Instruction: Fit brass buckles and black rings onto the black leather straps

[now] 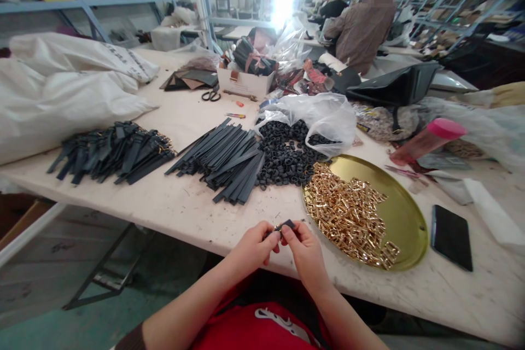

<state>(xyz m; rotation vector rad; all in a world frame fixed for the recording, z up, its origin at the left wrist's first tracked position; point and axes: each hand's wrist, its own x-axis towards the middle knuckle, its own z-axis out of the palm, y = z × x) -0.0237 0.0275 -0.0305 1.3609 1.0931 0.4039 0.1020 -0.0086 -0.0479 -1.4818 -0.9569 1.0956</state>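
Observation:
My left hand (262, 240) and my right hand (301, 238) meet at the table's front edge, both closed on one dark strap (289, 224). A small glint of gold shows on the strap by the left fingers; most of it is hidden by my fingers. Just to the right lies a round gold tray (404, 202) with a heap of gold buckles (348, 213). Beyond my hands are a pile of small black loops (283, 158) and a stack of flat dark straps (225, 158). Farther left, a bunch of straps with gold buckles (115, 150) lies heaped.
A phone (452, 237) and a pink-lidded bottle (429, 141) are at the right. A clear plastic bag (315, 115) lies over the loops. Black scissors (210, 96) lie near a white box (244, 83). White sacks (61, 93) bulge at the left. A person (365, 27) stands beyond.

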